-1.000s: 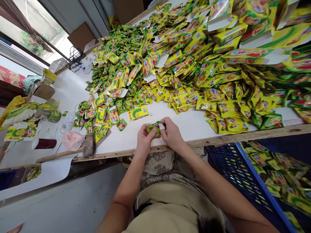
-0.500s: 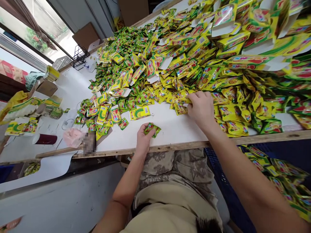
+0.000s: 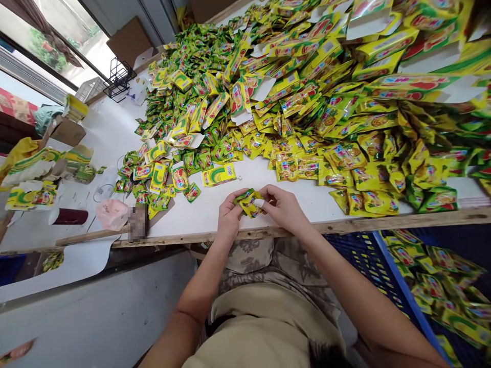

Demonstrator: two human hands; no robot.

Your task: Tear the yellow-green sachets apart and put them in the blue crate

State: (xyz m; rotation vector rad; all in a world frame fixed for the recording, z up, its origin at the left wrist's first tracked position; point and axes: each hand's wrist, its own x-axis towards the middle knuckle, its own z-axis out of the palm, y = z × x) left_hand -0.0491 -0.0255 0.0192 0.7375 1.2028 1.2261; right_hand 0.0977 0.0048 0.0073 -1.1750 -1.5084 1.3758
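Note:
Near the table's front edge my two hands meet. My left hand [image 3: 229, 214] is closed on a green packet [image 3: 241, 196]. Between the fingers of my right hand [image 3: 283, 207] is a yellow packet [image 3: 251, 205], which overlaps the green one. Just behind my hands a yellow box [image 3: 219, 175] lies flat on the white table [image 3: 192, 217]. A large heap of green and yellow packets [image 3: 299, 153] spreads across the table behind and to the right, with open-flapped boxes [image 3: 240, 99] on it.
At the left are a dark red cup [image 3: 69, 216], a pink plastic bag [image 3: 112, 214], a wooden-handled tool [image 3: 92, 237] and a black wire rack [image 3: 118, 79]. A blue crate [image 3: 406, 296] with packets stands below the table at the right.
My right hand has moved left from the heap to my left hand, bringing a yellow packet against the green one. The view has shifted slightly.

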